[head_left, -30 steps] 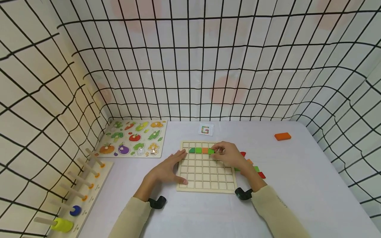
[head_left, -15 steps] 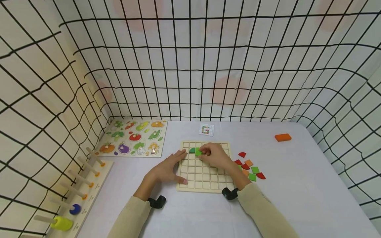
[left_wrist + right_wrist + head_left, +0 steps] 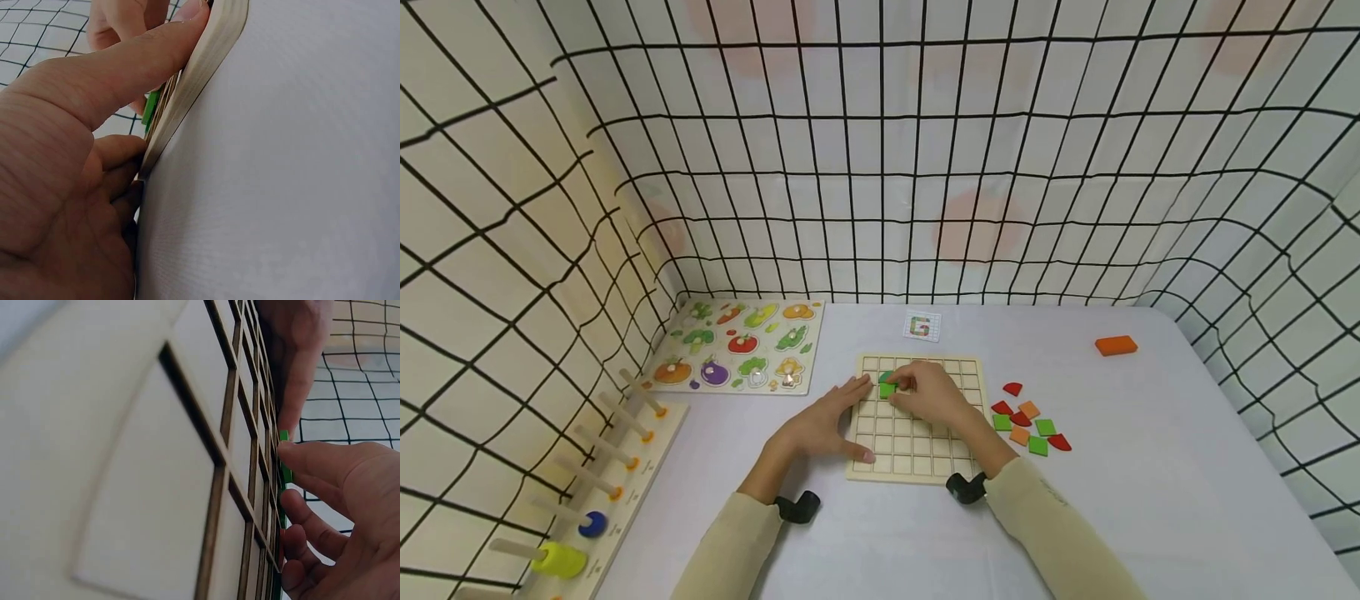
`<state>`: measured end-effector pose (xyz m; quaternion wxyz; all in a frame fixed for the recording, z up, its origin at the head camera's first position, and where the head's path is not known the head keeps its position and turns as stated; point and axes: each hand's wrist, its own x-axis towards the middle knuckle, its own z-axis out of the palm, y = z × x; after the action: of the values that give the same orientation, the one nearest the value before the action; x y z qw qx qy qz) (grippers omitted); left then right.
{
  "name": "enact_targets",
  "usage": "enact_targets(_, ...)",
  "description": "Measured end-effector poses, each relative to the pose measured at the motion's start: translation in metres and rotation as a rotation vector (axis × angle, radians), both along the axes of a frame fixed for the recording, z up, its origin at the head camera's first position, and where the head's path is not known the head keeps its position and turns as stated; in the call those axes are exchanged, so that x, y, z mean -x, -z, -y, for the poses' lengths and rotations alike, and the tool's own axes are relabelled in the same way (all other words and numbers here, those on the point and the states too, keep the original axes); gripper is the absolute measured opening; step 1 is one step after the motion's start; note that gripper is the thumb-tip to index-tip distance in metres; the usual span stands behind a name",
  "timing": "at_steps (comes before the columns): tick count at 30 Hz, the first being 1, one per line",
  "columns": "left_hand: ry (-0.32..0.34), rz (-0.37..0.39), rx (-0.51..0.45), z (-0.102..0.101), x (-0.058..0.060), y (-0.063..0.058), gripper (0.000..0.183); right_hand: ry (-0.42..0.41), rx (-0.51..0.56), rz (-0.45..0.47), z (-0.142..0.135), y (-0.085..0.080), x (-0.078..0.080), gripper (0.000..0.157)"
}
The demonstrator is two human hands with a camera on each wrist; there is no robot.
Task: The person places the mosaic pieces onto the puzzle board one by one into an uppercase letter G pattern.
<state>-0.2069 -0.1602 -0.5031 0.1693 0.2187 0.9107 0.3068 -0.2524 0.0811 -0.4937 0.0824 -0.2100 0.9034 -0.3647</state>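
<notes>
A square wooden grid board [image 3: 917,468] lies mid-table. My left hand [image 3: 820,425] rests along its left edge with fingers and thumb spread; in the left wrist view its thumb [image 3: 150,59] lies on the rim. My right hand [image 3: 928,392] pinches a green square tile [image 3: 888,390] close over the upper left cells of the board. A dark green piece [image 3: 885,377] lies in the top row just beyond that tile. The right hand covers the rest of the top row. In the right wrist view the held tile [image 3: 284,435] shows at the fingertips.
Right of the board lie loose red pieces [image 3: 1059,442], green squares [image 3: 1037,446] and orange squares [image 3: 1019,435]. A pattern card [image 3: 922,326] and an orange block [image 3: 1116,345] lie farther back. Left are a vegetable puzzle [image 3: 811,358] and a peg stand [image 3: 651,450]. Black netting surrounds the table.
My right hand has moved left across the board's top row, and a green tile is now at its fingertips by the upper left cells. The left hand stays put.
</notes>
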Motion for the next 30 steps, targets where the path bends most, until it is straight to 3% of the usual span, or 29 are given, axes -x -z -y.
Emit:
enact_targets(19,-0.010,0.008,-0.013,-0.002,0.001,-0.003,0.119,0.015,0.033,0.023,-0.002,-0.004,-0.002,0.018)
enact_targets(30,-0.025,0.007,-0.013,-0.003,-0.002,-0.003,0.119,0.061,0.119,0.010,-0.033,0.002,-0.008,0.018)
